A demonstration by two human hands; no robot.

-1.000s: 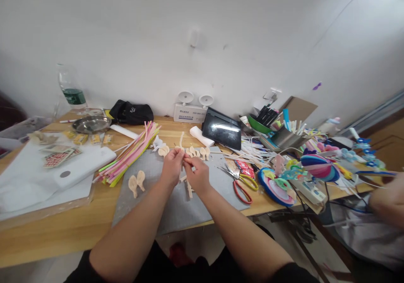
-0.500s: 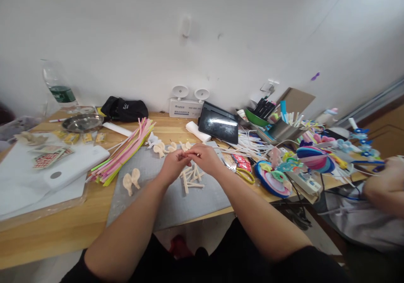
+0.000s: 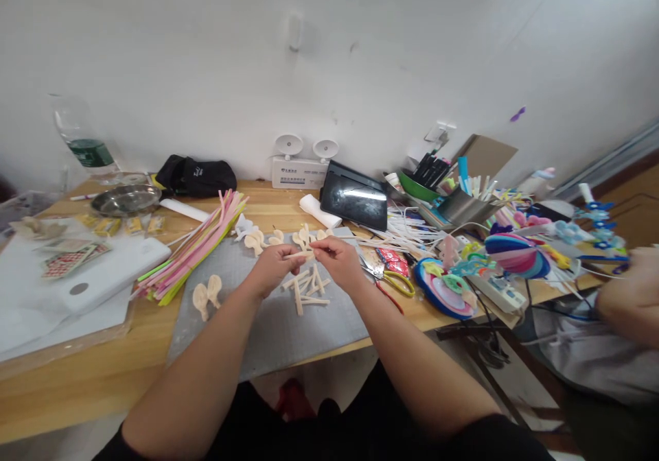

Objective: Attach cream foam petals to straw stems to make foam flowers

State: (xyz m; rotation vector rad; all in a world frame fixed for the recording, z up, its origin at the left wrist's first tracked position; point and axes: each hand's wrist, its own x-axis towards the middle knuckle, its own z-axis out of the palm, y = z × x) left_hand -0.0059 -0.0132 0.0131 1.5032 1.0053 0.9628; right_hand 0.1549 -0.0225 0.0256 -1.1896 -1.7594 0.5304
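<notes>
Over the grey mat [image 3: 247, 348], my left hand [image 3: 274, 269] and my right hand [image 3: 337, 261] face each other, fingertips close together. Between them runs a short cream pipe cleaner [image 3: 299, 254], pinched by the fingers of both hands. Just below my hands lies a loose pile of cream pipe cleaner pieces [image 3: 307, 289]. Two cream looped shapes with short stems [image 3: 206, 296] rest on the mat to the left. Several more cream looped shapes [image 3: 255, 243] sit behind my hands, some partly hidden by them.
Left of the mat lies a bundle of pink, yellow and green pipe cleaners [image 3: 198, 248]. Yellow-handled scissors [image 3: 399, 283] and a black tablet [image 3: 354, 197] are to the right. Further right are coloured pipe-cleaner crafts [image 3: 517, 254] and another person's arm [image 3: 631, 300].
My hands have drawn slightly apart, and the cream pipe cleaner between them now shows. The whole view has shifted a little, with the table things appearing further left.
</notes>
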